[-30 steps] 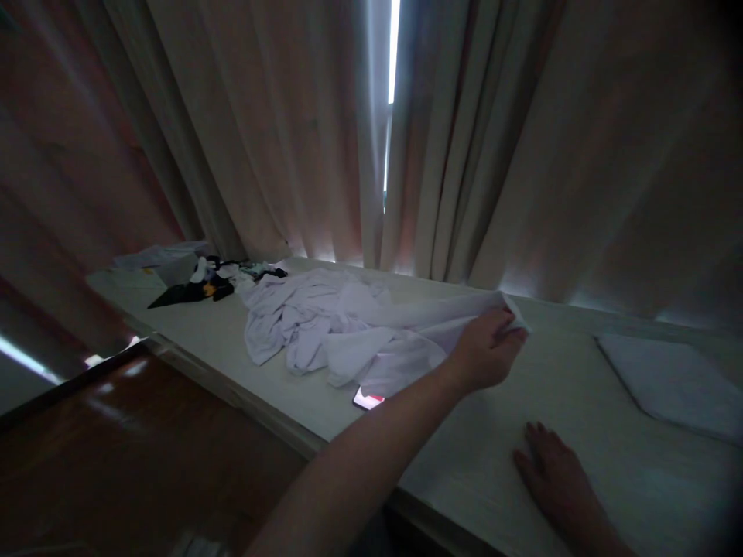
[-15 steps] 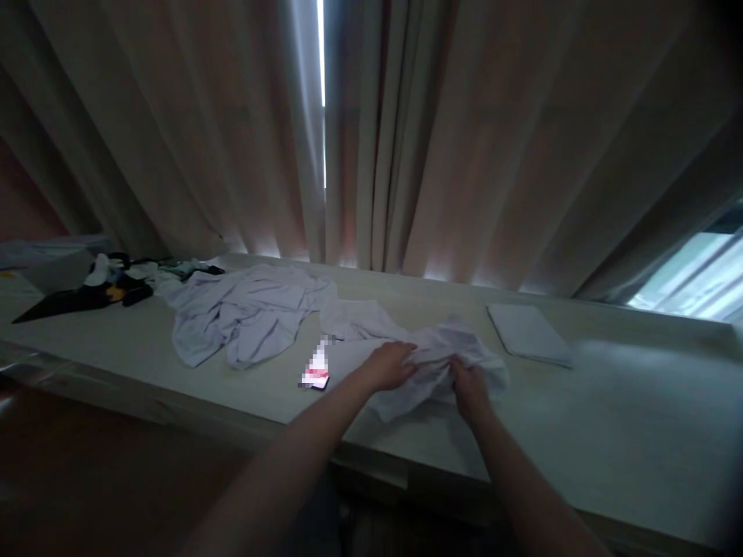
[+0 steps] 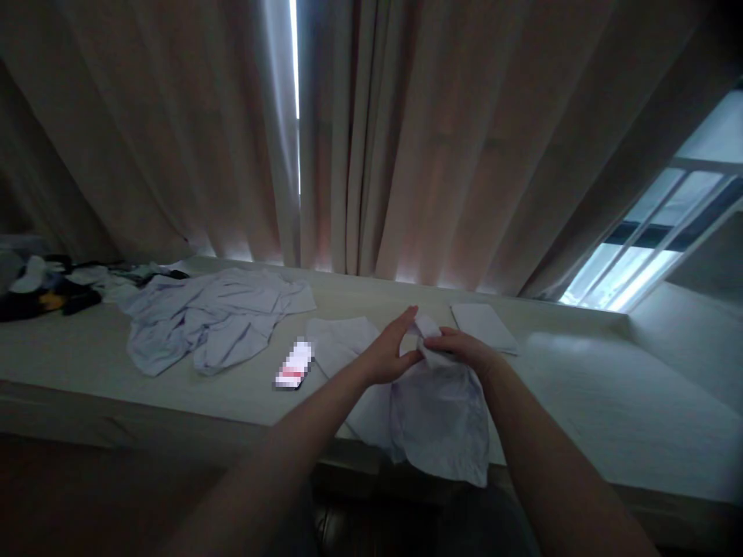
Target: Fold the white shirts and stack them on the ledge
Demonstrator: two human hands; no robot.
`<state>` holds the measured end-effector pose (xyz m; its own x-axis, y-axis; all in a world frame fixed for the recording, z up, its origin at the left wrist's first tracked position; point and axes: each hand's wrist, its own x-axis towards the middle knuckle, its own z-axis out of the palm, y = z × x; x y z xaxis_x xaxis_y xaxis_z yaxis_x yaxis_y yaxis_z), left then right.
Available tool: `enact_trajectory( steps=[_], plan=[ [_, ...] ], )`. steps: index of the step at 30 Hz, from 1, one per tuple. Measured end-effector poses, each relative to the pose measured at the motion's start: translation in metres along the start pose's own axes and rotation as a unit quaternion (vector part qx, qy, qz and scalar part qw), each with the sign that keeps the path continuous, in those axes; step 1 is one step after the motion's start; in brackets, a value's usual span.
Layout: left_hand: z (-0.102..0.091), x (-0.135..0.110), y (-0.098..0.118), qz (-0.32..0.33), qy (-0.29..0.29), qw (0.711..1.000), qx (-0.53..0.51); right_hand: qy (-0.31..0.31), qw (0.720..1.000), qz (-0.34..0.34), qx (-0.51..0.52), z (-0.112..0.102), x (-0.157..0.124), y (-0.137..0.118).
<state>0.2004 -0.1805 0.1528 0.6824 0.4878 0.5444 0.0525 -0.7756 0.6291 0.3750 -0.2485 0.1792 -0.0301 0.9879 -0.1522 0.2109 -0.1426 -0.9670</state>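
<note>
A thin white garment [image 3: 444, 418] hangs in folds from my hands, its lower end draped over the table's front edge. My right hand [image 3: 464, 348] pinches a bunched strip of it near the top. On the other side of that strip, my left hand [image 3: 386, 357] has its index finger at the upper end and its thumb lower down, with a gap between them. Part of its grip is hidden by the cloth. More flat white cloth [image 3: 342, 340] lies under and beside the left forearm; whether it belongs to the same garment I cannot tell.
A phone [image 3: 295, 363] with a lit, blurred screen lies left of my hands. Beyond it is a crumpled white garment heap [image 3: 214, 317], then a pile of dark and light small clothes [image 3: 55, 286]. A folded white cloth [image 3: 484, 326] rests behind my right hand. Curtains [image 3: 453, 139] border the table.
My hands have lifted and bunched part of the garment, which was spread lower on the table. Its lower part now hangs over the front edge. The view has turned slightly right.
</note>
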Motion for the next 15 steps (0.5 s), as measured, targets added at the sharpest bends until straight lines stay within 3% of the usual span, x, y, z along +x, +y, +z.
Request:
enact_trajectory(
  steps=[3, 5, 7, 11, 13, 15],
  plan=[
    [0.002, 0.006, 0.003, 0.003, -0.108, 0.993, -0.037, -0.064, 0.997, 0.044, 0.001, -0.006, -0.006, 0.007],
    [0.005, 0.008, 0.0, -0.019, -0.141, 0.99, -0.006, -0.071, 0.996, 0.045, -0.023, -0.01, -0.012, 0.01],
    [0.007, 0.011, -0.003, -0.042, -0.111, 0.992, 0.036, -0.085, 0.994, 0.044, -0.056, -0.015, -0.019, 0.012],
    [0.003, 0.017, -0.007, -0.106, 0.012, 0.993, 0.044, -0.105, 0.98, 0.026, -0.165, -0.025, -0.027, 0.018],
    [-0.001, 0.019, -0.008, -0.128, 0.04, 0.99, 0.048, -0.036, 0.958, 0.008, -0.286, -0.032, -0.023, 0.024],
    [-0.007, 0.021, -0.009, -0.135, 0.066, 0.987, 0.064, 0.071, 0.909, 0.006, -0.411, -0.039, -0.016, 0.032]
  ],
)
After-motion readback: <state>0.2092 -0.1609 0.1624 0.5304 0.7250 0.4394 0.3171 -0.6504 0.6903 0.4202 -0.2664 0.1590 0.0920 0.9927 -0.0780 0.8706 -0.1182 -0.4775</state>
